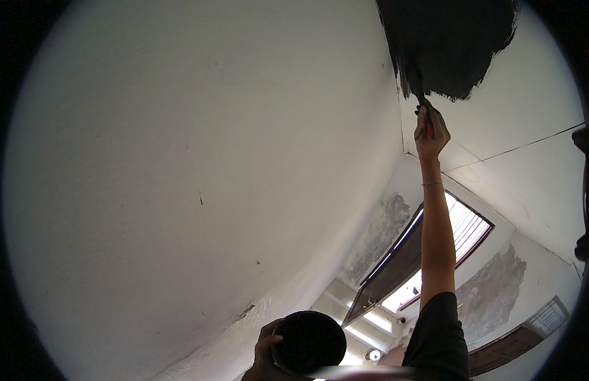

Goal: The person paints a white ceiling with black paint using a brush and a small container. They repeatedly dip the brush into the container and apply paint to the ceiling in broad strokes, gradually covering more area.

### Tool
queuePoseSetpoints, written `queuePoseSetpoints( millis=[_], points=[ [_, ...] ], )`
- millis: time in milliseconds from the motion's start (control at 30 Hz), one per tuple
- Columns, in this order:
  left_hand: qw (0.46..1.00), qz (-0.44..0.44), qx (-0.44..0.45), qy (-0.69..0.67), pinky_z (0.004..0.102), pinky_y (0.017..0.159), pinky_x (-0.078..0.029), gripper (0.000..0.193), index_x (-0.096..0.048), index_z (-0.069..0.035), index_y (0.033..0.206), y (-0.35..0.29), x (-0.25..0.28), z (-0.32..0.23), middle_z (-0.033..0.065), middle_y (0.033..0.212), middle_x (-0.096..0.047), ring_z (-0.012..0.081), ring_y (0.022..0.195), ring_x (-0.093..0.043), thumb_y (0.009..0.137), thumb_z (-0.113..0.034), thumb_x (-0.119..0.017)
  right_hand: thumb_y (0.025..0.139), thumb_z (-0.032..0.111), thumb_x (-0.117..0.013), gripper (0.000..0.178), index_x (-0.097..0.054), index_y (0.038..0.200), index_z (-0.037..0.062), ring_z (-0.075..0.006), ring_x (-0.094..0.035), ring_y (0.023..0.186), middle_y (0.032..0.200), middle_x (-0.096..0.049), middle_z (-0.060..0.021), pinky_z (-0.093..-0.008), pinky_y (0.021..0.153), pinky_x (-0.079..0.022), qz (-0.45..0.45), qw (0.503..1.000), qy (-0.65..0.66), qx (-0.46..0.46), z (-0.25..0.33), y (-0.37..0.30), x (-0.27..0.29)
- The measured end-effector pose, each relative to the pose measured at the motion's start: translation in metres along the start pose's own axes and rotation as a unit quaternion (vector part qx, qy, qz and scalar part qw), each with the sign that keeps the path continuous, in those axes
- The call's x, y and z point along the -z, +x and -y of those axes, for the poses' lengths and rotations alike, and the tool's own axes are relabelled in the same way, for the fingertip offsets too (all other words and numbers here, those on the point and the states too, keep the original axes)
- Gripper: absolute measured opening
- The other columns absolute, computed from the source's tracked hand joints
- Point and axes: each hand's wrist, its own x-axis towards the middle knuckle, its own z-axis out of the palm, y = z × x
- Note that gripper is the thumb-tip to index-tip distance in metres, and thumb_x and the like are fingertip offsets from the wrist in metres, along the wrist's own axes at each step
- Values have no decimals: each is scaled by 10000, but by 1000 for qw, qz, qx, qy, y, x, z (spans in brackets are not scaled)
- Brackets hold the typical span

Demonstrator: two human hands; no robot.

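Observation:
My right arm, in a dark sleeve, is stretched upward. My right hand [432, 132] is closed around the red handle of a paintbrush [419, 89]. The brush's dark end meets the lower edge of a black painted patch [456, 44] on the pale ceiling, close to where it joins the wall. Streaky, ragged strokes edge the patch. Low in the picture, my left hand [266, 350] grips the side of a round black container [310, 343]; its dark face shows no contents that I can make out.
A large off-white wall [180, 159] with small marks fills the left. Below the ceiling are a barred window [469, 228] and a dark shutter or door panel [386, 267]. Grey bare patches [494, 292] show on the far wall. A dark object [583, 190] stands at the right rim.

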Motion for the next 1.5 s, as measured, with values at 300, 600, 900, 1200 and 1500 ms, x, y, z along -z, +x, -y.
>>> queuePoseSetpoints(
  millis=[300, 600, 900, 1200, 1500],
  points=[
    [1000, 4, 14, -8, 553, 1103, -423, 1186, -334, -229, 1489, 0, -1, 7, 297, 1483, -383, 464, 1377, -444, 533, -372, -1021, 963, 84, -719, 190, -741, 1129, -5, -167, -705, 673, 891, -750, -135, -274, 606, -567, 64, 996, -39, -53, -24, -16, -11],
    [999, -13, 39, -18, 563, 1107, -415, 1196, -332, -225, 1502, -1, 6, 18, 301, 1498, -365, 471, 1387, -427, 537, -403, -1015, 966, 88, -720, 164, -744, 1104, 3, -168, -744, 758, 949, -763, -138, -281, 647, -603, -5, 1000, -17, -9, -15, -29, -7],
    [996, -21, 84, -36, 573, 1112, -406, 1206, -331, -221, 1515, -8, 8, 34, 304, 1514, -347, 478, 1398, -410, 541, -433, -1009, 961, 86, -726, 180, -745, 1117, -1, -161, -721, 711, 943, -766, -123, -279, 622, -581, 38, 996, -39, -71, -64, -63, -25],
    [975, -37, 189, -107, 584, 1117, -398, 1217, -329, -218, 1528, -27, 14, 60, 308, 1529, -329, 485, 1408, -392, 545, -464, -1004, 972, 80, -710, 182, -743, 1129, -7, -173, -732, 722, 933, -759, -137, -280, 629, -582, 44, 990, -61, -117, -63, -81, -3],
    [919, -66, 331, -203, 594, 1122, -389, 1230, -327, -214, 1542, -32, 17, 96, 311, 1544, -311, 492, 1418, -375, 549, -494, -998, 949, 63, -734, 178, -738, 1112, -7, -203, -748, 757, 977, -766, -156, -292, 628, -588, 50, 996, -71, -35, -54, -58, -18]
  ],
)
